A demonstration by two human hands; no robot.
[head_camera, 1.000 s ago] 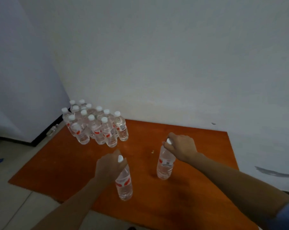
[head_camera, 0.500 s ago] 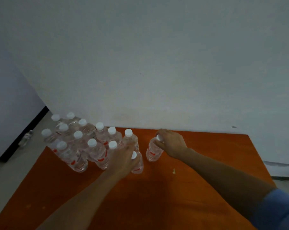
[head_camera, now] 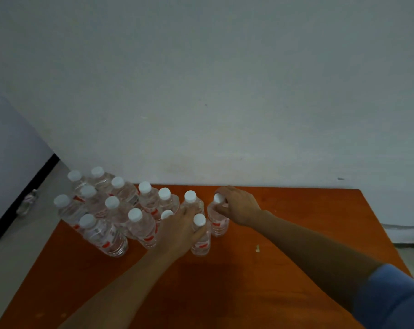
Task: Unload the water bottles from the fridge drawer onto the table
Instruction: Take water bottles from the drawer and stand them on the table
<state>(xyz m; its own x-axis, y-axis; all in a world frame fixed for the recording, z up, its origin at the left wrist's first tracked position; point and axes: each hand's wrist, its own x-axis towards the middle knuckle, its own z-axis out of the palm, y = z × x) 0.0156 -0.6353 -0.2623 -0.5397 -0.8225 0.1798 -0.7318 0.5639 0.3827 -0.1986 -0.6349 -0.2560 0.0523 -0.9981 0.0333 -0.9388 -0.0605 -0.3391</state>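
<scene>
Several clear water bottles (head_camera: 111,224) with white caps and red labels stand clustered at the back left of the orange table (head_camera: 248,281). My left hand (head_camera: 179,231) grips a bottle (head_camera: 201,243) by its neck at the cluster's right front; the bottle stands on the table. My right hand (head_camera: 239,205) holds the neck of another bottle (head_camera: 217,224) just to the right, also standing on the table against the group. The fridge drawer is out of view.
A white wall rises right behind the table's far edge. One bottle lies on the floor (head_camera: 27,203) to the left, near a dark baseboard. A small pale scrap (head_camera: 257,248) lies on the table right of the bottles.
Both hands have carried their bottles from the table's middle back to the cluster and set them down at its right side. The camera has moved closer to the table.
</scene>
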